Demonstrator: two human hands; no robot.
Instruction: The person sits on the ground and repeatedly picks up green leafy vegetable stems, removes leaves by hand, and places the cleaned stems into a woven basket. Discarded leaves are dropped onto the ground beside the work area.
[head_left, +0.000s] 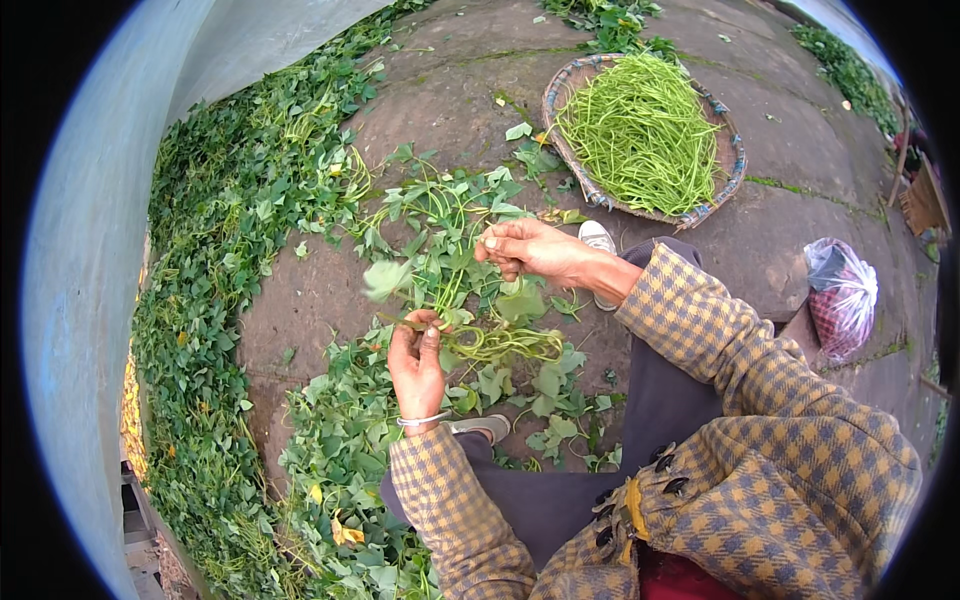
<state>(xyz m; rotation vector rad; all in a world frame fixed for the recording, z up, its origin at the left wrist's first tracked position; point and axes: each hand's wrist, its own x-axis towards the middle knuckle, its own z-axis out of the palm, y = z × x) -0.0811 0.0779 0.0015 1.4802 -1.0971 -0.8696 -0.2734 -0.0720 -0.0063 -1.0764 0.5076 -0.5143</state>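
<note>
My left hand (418, 366) grips a bundle of leafy vine stems (502, 343), which trails to the right below my fingers. Up and to the right, my right hand (529, 251) has its thumb and fingertips pinched together on a thin stem, though the fingers hide most of it. A pale leaf (388, 280), blurred, hangs in the air just above my left hand. Under both hands, cut green vines with lobed leaves (457, 217) lie on the concrete. A wide woven bamboo basket (731, 161) beyond my right hand holds a heap of stripped green stems (641, 135).
A long bank of leafy vines (217, 300) runs down the left beside a grey sheet (105, 262). More leaves (352, 450) lie near my shoes (487, 427). At right, a tied clear plastic bag (841, 300) holds something checked. Concrete paving (465, 97) shows between the piles.
</note>
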